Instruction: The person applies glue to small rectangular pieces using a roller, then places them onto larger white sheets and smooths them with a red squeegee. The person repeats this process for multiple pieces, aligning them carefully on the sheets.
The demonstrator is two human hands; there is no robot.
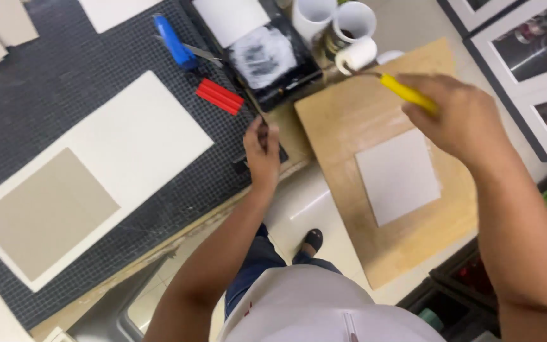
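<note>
The right hand (460, 117) is motion-blurred, and its fingers (420, 109) hide the rear of the yellow handle of the small white foam paint roller (357, 55). What the left hand (262, 152) pinches is too small and dark to tell. The black-framed pictures (533, 63) and the white paper sheet (118, 9) are cut off by the edges.

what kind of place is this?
Probably a framing or bookbinding craft workshop: a gridded cutting mat holding cut boards, a black glue tray, and the right hand holding a small yellow-handled roller over a wooden board.
</note>
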